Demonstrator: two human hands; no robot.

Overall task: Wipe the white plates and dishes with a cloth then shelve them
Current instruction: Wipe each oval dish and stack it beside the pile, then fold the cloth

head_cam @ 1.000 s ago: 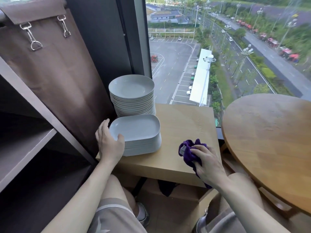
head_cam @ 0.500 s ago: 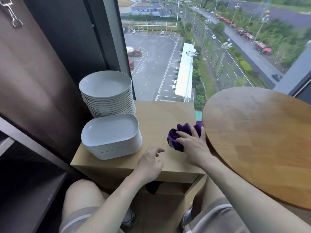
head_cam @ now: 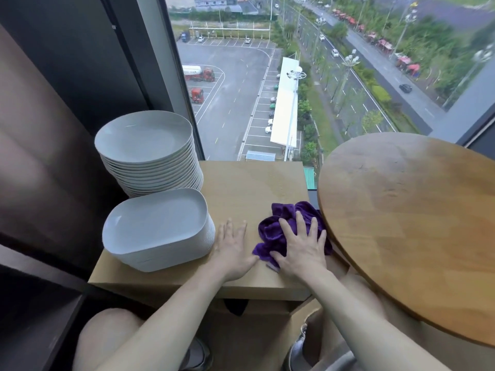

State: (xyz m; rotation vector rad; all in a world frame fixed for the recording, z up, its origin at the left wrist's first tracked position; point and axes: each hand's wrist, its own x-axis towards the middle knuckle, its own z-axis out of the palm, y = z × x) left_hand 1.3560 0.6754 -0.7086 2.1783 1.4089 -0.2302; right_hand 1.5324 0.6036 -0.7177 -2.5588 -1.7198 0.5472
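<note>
Low square table (head_cam: 249, 188), pale wood, set against a tall window. Far-left corner: tall stack of round white plates (head_cam: 144, 137). Just near of it, touching or almost so, a shorter stack of rounded-rectangular white dishes (head_cam: 155, 226) at the near-left edge of the table.

Left hand (head_cam: 231, 250) lies palm down on the bare tabletop, fingers straight and slightly apart, holding nothing; it sits just right of the dish stack, between the dishes and the cloth.

Right hand (head_cam: 301, 247) presses flat on a crumpled purple cloth (head_cam: 278, 226), fingers spread wide over it (thumb angled left along the cloth's near edge). Cloth rests on the table's right side, bunched, its right fringe reaching the rim of the round wooden table (head_cam: 407, 223) that overlaps the square one.

Dark shelving unit (head_cam: 40, 311) at the near left. Person's knees show below the table edge.
</note>
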